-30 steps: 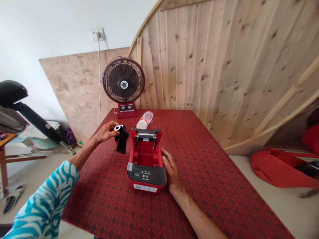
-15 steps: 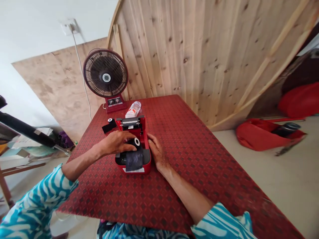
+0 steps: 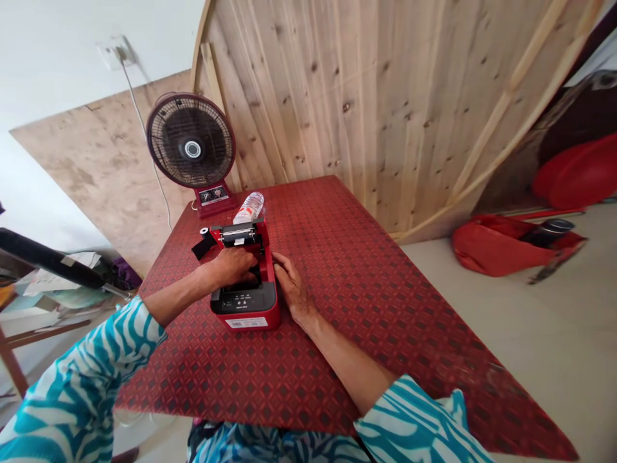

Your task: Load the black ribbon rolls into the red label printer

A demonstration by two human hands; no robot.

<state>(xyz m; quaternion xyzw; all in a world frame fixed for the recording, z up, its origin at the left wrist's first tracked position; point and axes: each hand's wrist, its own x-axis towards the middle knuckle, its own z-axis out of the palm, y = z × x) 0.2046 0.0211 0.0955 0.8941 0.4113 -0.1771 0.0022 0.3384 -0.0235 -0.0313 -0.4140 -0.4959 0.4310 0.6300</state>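
Red table (image 3: pixel 366 321) | left hand (image 3: pixel 232 266) inside printer (image 3: pixel 247 302) | right hand (image 3: pixel 292 289) alongside | wooden panel (image 3: pixel 337 116) behind

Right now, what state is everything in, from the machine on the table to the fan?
Red printer: lid up, open.
Left hand: inside the printer, grip hidden.
Right hand: open, against the printer's side.
Black roll: on the table, partly unrolled.
Bottle: lying down.
Fan: upright; running or not, cannot tell.
Plug: in the wall socket.
Red bag: open.

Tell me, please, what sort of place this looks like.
Probably a room in a home, perhaps used as a makeshift workspace: a fan and a printer-like device share a cloth-patterned table, beside bare wooden boards.
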